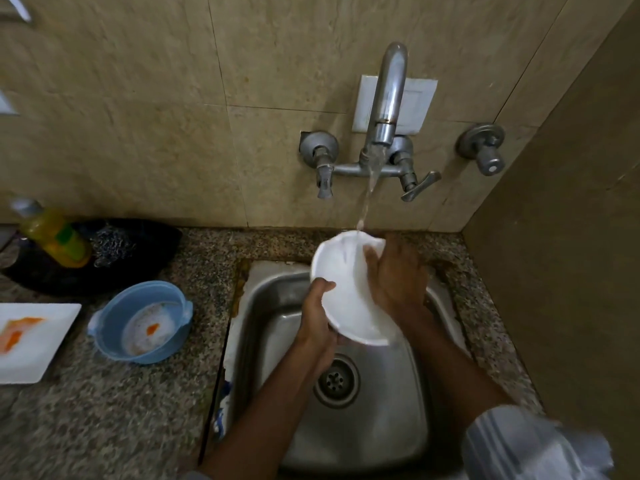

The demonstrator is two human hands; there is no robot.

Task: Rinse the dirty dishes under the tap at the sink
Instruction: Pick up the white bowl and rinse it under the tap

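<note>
A glossy white plate (341, 289) with a scalloped rim is held tilted over the back of the steel sink (398, 427), its upper edge right under the thin stream of water (367, 199) running from the dull chrome wall tap (388, 98). The left hand (317, 320) grips the plate's lower left rim, thumb curled over the edge and fingers beneath. The right hand (398, 275) lies flat across the plate's face, fingers fairly straight and pressing on the wet surface, hiding much of its right side. Below them the brushed sink bowl shows its round slotted drain (336, 380). The speckled granite counter (104, 410) frames the sink; near the sink's left edge sits a round blue plastic bowl (114, 323) with small side handles, soapy water and an orange smear in its bottom. At the counter's left edge lies a square white plate (52, 344) streaked with orange residue. Toward the back left corner, a yellow bottle of dish liquid (52, 237) leans beside a tangled steel scrubber (112, 244), both on a dark tray (149, 258). The wall is beige stone tile.
</note>
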